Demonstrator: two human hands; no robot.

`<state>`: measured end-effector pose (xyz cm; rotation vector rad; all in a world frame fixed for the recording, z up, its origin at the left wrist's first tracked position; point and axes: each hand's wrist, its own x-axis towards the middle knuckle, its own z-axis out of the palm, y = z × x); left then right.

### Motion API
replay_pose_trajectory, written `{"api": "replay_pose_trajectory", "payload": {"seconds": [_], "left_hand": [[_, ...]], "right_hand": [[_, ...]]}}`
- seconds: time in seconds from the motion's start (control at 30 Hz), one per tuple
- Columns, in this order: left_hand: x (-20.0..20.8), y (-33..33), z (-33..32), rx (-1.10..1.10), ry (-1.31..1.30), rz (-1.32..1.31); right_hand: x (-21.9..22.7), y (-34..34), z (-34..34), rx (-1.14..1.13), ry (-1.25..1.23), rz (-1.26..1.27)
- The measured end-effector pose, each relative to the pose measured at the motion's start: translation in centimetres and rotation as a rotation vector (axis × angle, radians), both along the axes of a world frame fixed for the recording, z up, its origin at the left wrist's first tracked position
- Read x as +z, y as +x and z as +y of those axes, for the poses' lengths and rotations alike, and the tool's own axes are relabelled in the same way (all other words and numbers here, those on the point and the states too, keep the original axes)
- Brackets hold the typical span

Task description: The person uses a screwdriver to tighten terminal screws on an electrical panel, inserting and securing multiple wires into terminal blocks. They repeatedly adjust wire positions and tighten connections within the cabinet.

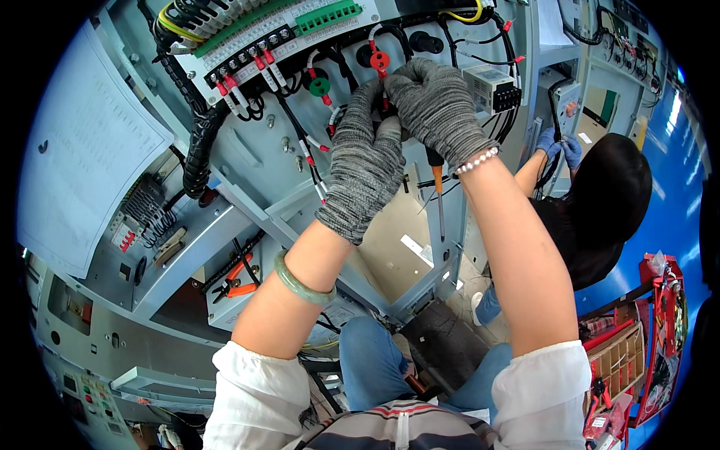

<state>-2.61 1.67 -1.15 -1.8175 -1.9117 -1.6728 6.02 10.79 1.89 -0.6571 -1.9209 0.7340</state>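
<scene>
Both my hands wear grey knitted gloves and meet at the upper middle, against the wiring panel [247, 161]. My left hand [367, 154] is closed, its fingers pinched around something small that the gloves hide. Beside it my right hand [435, 105] is curled with its fingertips at the same spot. A screwdriver [438, 180] with an orange and black handle sticks out below the right palm, shaft pointing down. Just above the fingers sits a red round terminal [380, 61]; a green round one [319, 86] is to the left. Short wires with red sleeves run close by.
A terminal strip [251, 56] with bundled cables lies above left. A small white module [491, 88] sits right of my hands. Orange-handled pliers [241, 276] lie lower left. A co-worker [611, 202] in blue gloves handles black cable at right, above a red toolbox [660, 337].
</scene>
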Motion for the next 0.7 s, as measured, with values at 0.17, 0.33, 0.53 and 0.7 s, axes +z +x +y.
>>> {"api": "replay_pose_trajectory", "payload": {"seconds": [0.17, 0.33, 0.53, 0.7], "left_hand": [[0.3, 0.4, -0.3, -0.047, 0.012, 0.014], [-0.1, 0.1, 0.0, -0.01, 0.033, 0.029], [-0.1, 0.1, 0.2, 0.004, 0.032, 0.059], [-0.5, -0.2, 0.4, 0.02, 0.031, 0.075]], "right_hand": [[-0.1, -0.2, 0.6, 0.042, -0.03, -0.01], [-0.2, -0.4, 0.7, 0.076, -0.086, 0.012], [-0.1, -0.4, -0.1, 0.026, -0.092, 0.029], [-0.8, -0.6, -0.8, 0.008, -0.083, 0.13]]}}
